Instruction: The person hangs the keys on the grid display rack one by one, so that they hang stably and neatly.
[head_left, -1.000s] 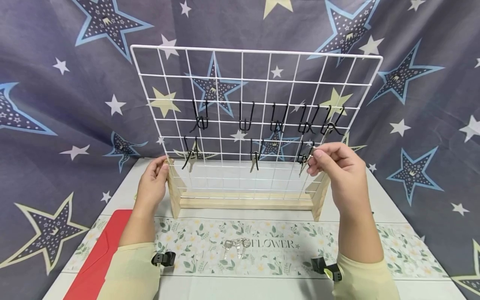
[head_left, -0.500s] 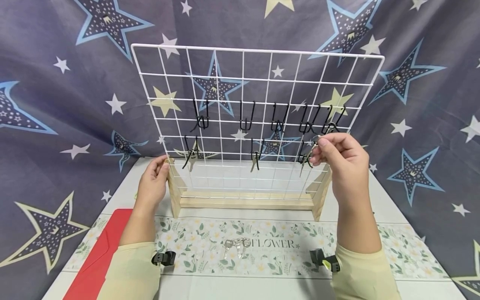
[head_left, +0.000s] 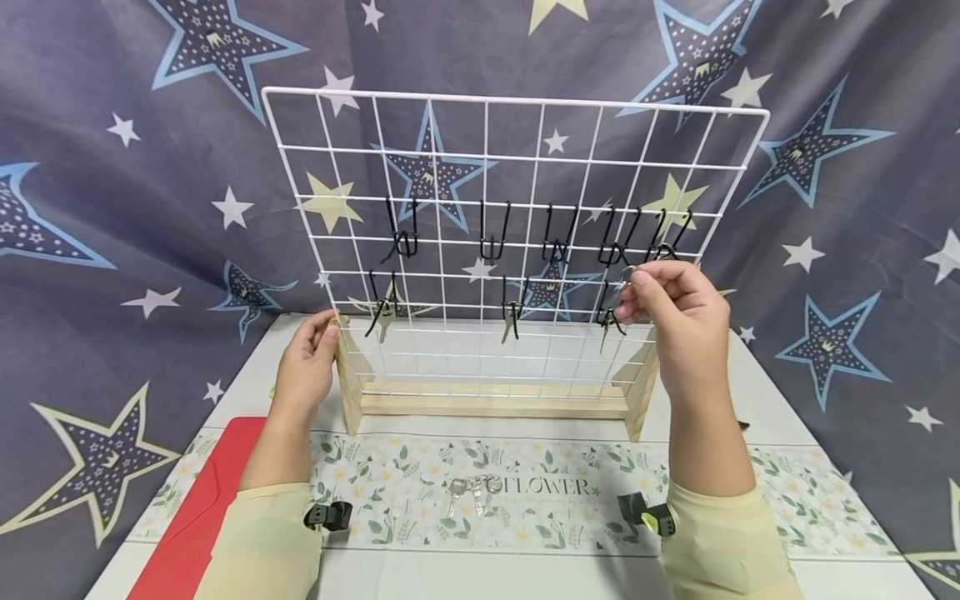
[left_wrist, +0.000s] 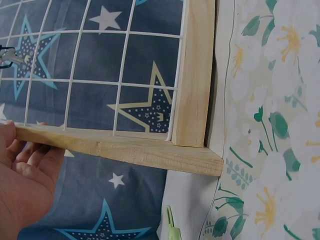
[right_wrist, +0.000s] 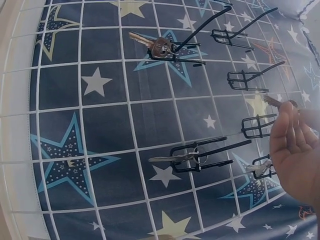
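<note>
A white wire grid [head_left: 513,158] stands in a wooden base [head_left: 491,407], with black hooks in two rows. My left hand [head_left: 305,358] grips the wooden side piece [left_wrist: 120,152] at its upper end. My right hand [head_left: 682,321] pinches a key [right_wrist: 273,102] by its ring at the grid's right, close to the upper-row hooks. Below those fingertips, a key [head_left: 606,333] hangs on the lower right hook [right_wrist: 200,154]. Other keys hang on the lower middle hook [head_left: 513,304] and lower left hook [head_left: 382,304]. Another key [right_wrist: 257,167] is on the upper right hook, partly behind my right hand.
Several keys [head_left: 474,492] lie on the flowered mat strip [head_left: 405,533] in front of the base. A red envelope-like sheet [head_left: 202,492] lies at the left. A star-patterned cloth [head_left: 112,333] hangs behind and at both sides.
My right hand has risen from the lower right hook towards the upper row with its key, then shifted slightly left. The left hand stays on the wooden side piece.
</note>
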